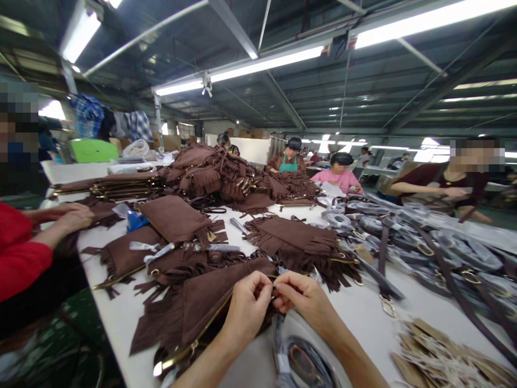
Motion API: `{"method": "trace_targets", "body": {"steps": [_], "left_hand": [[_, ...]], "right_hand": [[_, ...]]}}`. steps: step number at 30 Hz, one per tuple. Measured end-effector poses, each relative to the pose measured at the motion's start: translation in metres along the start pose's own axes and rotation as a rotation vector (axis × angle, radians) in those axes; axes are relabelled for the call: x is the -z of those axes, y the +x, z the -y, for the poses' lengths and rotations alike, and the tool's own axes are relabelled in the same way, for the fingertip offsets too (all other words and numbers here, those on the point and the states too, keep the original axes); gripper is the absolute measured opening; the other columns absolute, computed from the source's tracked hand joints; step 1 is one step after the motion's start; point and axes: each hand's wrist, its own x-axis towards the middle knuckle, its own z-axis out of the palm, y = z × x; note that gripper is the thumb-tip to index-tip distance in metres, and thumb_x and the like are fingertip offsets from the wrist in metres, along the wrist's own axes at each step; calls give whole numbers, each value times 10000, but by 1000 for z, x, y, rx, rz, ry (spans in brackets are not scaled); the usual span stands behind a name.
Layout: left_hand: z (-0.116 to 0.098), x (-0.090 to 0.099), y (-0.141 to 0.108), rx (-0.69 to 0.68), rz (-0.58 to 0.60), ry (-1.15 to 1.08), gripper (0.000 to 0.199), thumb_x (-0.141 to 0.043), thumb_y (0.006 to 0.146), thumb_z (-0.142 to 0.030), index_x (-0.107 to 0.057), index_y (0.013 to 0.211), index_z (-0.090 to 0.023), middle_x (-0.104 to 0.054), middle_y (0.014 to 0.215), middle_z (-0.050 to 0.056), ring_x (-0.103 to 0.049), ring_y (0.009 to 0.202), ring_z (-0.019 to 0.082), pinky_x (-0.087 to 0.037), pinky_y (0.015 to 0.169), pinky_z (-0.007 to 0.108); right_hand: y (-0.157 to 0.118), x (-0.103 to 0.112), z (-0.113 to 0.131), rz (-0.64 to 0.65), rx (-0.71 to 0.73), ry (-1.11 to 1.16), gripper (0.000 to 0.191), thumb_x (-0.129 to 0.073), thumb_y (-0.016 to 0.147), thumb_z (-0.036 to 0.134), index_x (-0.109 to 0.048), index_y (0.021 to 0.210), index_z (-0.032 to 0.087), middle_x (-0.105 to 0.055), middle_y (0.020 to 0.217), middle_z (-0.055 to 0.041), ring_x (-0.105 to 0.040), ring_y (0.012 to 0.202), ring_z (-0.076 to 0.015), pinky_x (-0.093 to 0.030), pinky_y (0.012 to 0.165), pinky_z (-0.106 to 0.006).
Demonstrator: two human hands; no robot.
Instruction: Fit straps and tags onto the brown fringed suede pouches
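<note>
My left hand (pixel 251 300) and my right hand (pixel 297 293) meet fingertip to fingertip over the near edge of a brown fringed bag (pixel 218 293). Both are closed in a pinch on something small and dark at the bag's zipper edge; the fingers hide most of it. The bag lies slanted on the table, its gold zipper (pixel 214 323) running along the side nearest me. Just below my right hand rests a coiled strap in clear plastic (pixel 305 361).
Brown fringed bags (pixel 173 218) lie across the white table (pixel 109 312), with a large heap (pixel 210 172) behind. Plastic-wrapped straps (pixel 440 253) cover the right side; tan tags with strings (pixel 440 350) lie at near right. A person in red sleeves (pixel 24 248) works at left; others sit beyond.
</note>
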Motion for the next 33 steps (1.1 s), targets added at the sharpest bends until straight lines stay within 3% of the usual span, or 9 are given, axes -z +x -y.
{"method": "trace_targets", "body": {"steps": [5, 9, 12, 21, 25, 27, 29, 31, 33], "left_hand": [[3, 0, -2, -56, 6, 108, 159, -480, 839, -224, -533, 693, -187, -562, 668, -6, -513, 637, 140, -361, 609, 224], [6, 1, -4, -131, 7, 294, 145, -445, 843, -175, -509, 717, -205, -573, 703, 9, -530, 670, 163, -351, 636, 254], [7, -1, -6, -122, -7, 365, 150, -423, 851, -171, -482, 720, -215, -567, 704, 13, -530, 667, 172, -344, 629, 267], [15, -4, -4, -97, 0, 529, 177, -402, 866, -142, -488, 728, -213, -587, 718, 31, -558, 684, 189, -359, 630, 282], [9, -1, 0, -130, 77, 549, 186, -423, 882, -142, -560, 772, -203, -625, 769, 34, -595, 741, 190, -423, 680, 278], [-2, 11, -4, -223, 155, 565, 197, -445, 870, -115, -603, 950, -204, -653, 962, 48, -613, 896, 193, -466, 792, 281], [-15, 32, -14, -326, 222, 675, 407, -512, 820, -86, -532, 1205, -220, -557, 1266, 73, -541, 1133, 219, -444, 961, 324], [-25, 60, -27, -341, 255, 855, 599, -603, 760, -108, -440, 1325, -219, -432, 1399, 101, -437, 1256, 273, -390, 1055, 401], [-27, 89, -40, -245, 311, 1025, 565, -652, 730, -173, -489, 1271, -185, -493, 1298, 125, -473, 1194, 308, -422, 1014, 448]], "right_hand": [[-1, 3, 1, 43, 87, -225, 223, -556, 849, 399, -632, 761, 209, -663, 619, 9, -655, 566, -163, -525, 546, -262], [-2, 2, 5, 18, 350, -580, 225, -493, 888, 235, -592, 687, 215, -620, 611, 14, -591, 580, -145, -424, 573, -246], [-3, -1, 5, -29, 455, -689, 246, -475, 895, 196, -559, 665, 210, -589, 623, 13, -545, 598, -140, -373, 593, -246], [1, -11, -9, -29, 439, -718, 255, -439, 883, 138, -523, 653, 209, -573, 628, 14, -518, 599, -136, -334, 581, -240], [0, -8, 3, -23, 308, -700, 265, -406, 903, 168, -591, 719, 211, -620, 638, 1, -580, 623, -151, -401, 623, -246], [-13, -3, 18, -34, 234, -758, 207, -431, 891, 193, -634, 857, 202, -672, 811, -41, -625, 743, -178, -451, 714, -277], [-37, 2, 31, 1, 134, -861, 198, -536, 830, 236, -633, 999, 196, -656, 1038, -87, -640, 862, -214, -480, 798, -325], [-67, 5, 35, 120, -4, -938, 413, -676, 716, 279, -608, 1119, 214, -591, 1230, -115, -645, 958, -255, -503, 852, -363], [-94, 5, 26, 214, -90, -1008, 639, -772, 590, 253, -595, 1203, 230, -469, 1420, -142, -590, 1135, -319, -495, 936, -392]]}}
